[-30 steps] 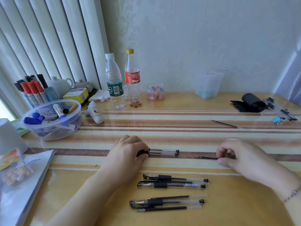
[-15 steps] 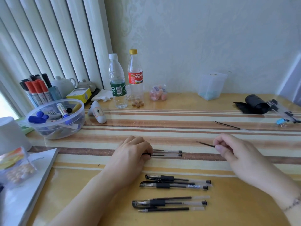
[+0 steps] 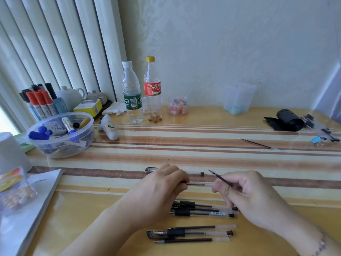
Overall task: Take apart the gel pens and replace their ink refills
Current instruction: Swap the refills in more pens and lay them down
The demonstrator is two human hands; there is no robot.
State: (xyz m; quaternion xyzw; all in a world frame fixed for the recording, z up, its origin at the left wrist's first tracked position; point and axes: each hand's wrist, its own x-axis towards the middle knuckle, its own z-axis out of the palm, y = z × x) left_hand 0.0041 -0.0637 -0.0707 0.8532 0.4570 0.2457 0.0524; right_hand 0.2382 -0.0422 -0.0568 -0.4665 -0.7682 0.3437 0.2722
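My left hand (image 3: 162,187) grips the black end of a clear pen barrel (image 3: 199,184) that points right, just above the table. My right hand (image 3: 245,193) pinches a thin black ink refill (image 3: 220,178), its tip slanting up and left, close to the barrel's open end. A clear capped pen part (image 3: 193,173) lies on the table just behind my left hand. In front of my hands lie two capped gel pens (image 3: 203,211). Nearer the table's front edge lie another gel pen (image 3: 188,233) and loose refills (image 3: 184,240). One more refill (image 3: 256,144) lies far right.
A clear bowl of markers (image 3: 60,134) stands at the left, with a booklet (image 3: 24,209) and bags in front of it. Two bottles (image 3: 132,93), a small jar (image 3: 178,106) and a frosted box (image 3: 239,97) line the wall. A black roll (image 3: 287,120) and pen parts (image 3: 321,130) lie at the far right.
My right hand brought the refill leftward and lifted it toward the barrel. My left hand picked the barrel up from the pair on the table, leaving one piece lying behind it.
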